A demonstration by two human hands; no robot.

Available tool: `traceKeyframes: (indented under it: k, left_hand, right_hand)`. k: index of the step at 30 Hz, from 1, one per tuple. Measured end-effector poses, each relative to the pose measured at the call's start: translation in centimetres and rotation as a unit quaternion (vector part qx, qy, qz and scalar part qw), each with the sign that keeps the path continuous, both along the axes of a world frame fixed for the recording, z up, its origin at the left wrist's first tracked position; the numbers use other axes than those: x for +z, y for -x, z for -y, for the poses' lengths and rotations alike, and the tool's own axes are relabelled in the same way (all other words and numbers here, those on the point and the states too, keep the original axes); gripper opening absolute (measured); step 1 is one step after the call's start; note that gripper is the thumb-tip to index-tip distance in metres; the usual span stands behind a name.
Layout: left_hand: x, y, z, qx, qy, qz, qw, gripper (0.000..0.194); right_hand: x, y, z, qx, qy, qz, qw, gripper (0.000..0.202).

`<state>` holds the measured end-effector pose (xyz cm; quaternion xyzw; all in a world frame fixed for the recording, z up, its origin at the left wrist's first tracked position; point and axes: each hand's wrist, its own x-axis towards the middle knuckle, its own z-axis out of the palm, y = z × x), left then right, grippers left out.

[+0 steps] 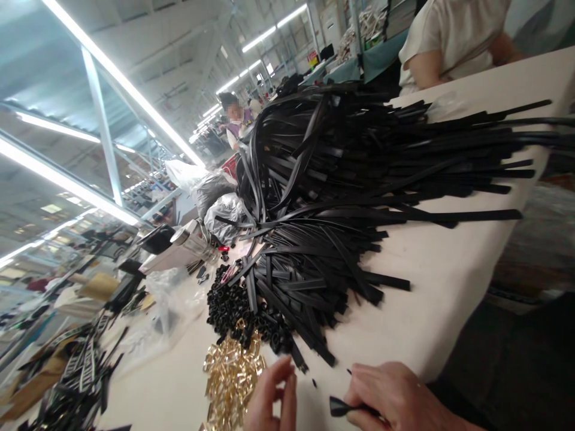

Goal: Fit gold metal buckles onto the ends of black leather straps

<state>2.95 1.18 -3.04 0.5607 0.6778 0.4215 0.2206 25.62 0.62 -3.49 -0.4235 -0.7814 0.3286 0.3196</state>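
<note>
Straps [341,197] lie heaped across the desk [431,311]; near its front edge the right hand [395,401] pinches one black strap end [339,407], while the left hand [272,398], fingers half curled and empty, hovers beside the gold buckles [231,377]. Fitting a buckle looks next, needing steady alignment.

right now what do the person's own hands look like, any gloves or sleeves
Both are bare: no gloves, rings or watch show on the left hand or the right hand. No sleeve shows at the right wrist; the left wrist is out of frame.
</note>
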Motion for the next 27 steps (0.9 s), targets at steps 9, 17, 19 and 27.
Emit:
traceKeyframes:
  k: [9, 17, 19, 27]
  left_hand:
    - [3.4, 3.7, -6.9, -0.159, 0.017, -0.300, 0.941, 0.014]
    - [3.5, 3.3, -7.0, -0.102, 0.002, -0.193, 0.976, 0.018]
    - [3.2, 2.6, -5.8, -0.054, 0.012, -0.040, 0.998, 0.024]
    - [1.1, -3.9, 0.9, 0.108, 0.183, 0.487, 0.847, 0.056]
  right_hand:
    - [-0.7, 0.3, -0.6, -0.011, 0.005, 0.004, 1.000, 0.008]
    - [-0.7, 0.2, -0.7, -0.021, 0.014, -0.014, 1.000, 0.007]
    - [-0.4, 0.1, -0.7, -0.034, 0.021, -0.036, 0.999, 0.007]
    - [1.9, 0.7, -0.8, -0.071, -0.092, -0.112, 0.987, 0.022]
